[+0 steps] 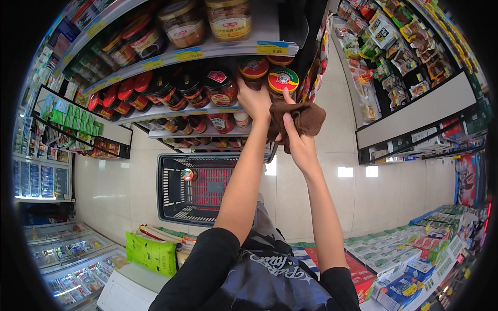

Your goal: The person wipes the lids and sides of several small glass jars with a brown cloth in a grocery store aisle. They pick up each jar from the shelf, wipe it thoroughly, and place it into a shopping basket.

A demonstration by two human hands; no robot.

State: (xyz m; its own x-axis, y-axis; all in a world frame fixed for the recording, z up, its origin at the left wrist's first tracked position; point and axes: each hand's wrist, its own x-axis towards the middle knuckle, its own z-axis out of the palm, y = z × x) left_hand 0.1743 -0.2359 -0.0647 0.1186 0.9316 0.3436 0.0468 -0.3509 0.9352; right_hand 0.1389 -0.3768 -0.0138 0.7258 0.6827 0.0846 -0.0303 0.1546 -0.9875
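On the middle shelf, my left hand (255, 102) is around a glass jar with a red and green lid (253, 67); its fingertips are partly hidden. My right hand (299, 145) holds a folded brown cloth (309, 116). One of its fingers reaches up to a second jar with a red, yellow and green lid (283, 81) at the shelf's right end. Behind these two, the lid of another jar (280, 60) shows. Left of my left hand stands a dark-lidded sauce jar (221, 87) in a row of similar jars.
A dark shopping basket (160, 194) below the shelf holds one jar (188, 174). Price tags line the upper shelf edge (229, 49). Snack racks (420, 116) stand to the right, stacked cartons (389, 256) at lower right. A green bag (151, 253) lies at lower left.
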